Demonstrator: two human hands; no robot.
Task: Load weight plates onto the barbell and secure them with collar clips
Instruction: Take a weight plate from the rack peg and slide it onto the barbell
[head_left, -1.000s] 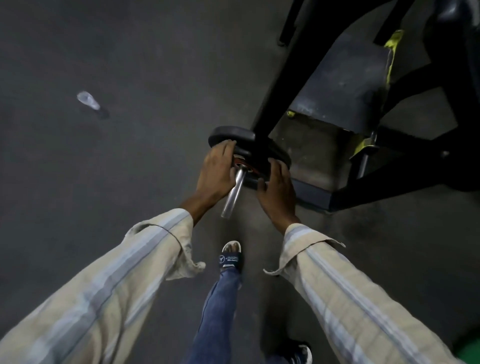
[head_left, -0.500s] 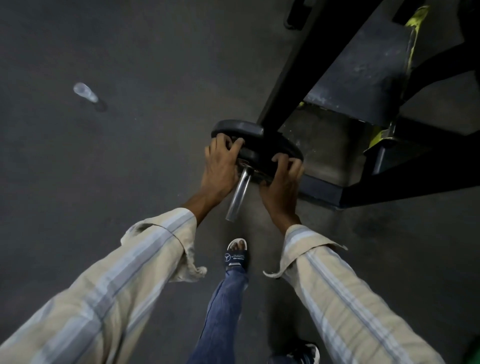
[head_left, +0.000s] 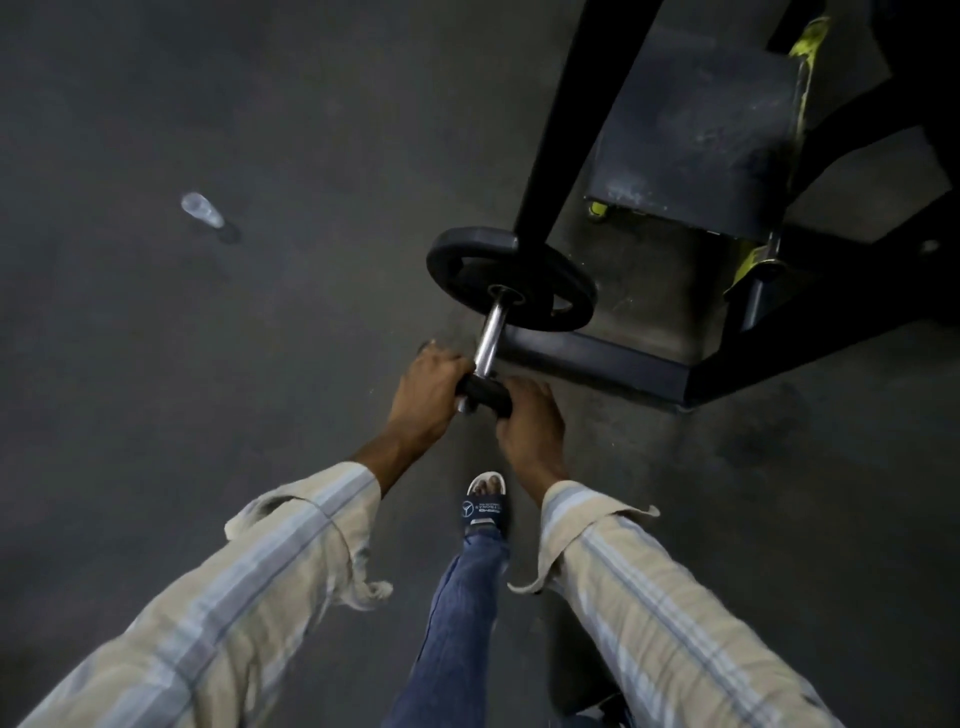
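To the left of the hands lay broad open floor, broken only by a small clear plastic bottle well off; ahead and to the right, the black rack frame and its upright crowded close. The chrome barbell sleeve ran its long axis from the hands up and away into the black weight plate, seated just ahead of them, face toward the camera. At the sleeve's near end the left hand and right hand curled their fingers round a black collar clip, gripping it from either side.
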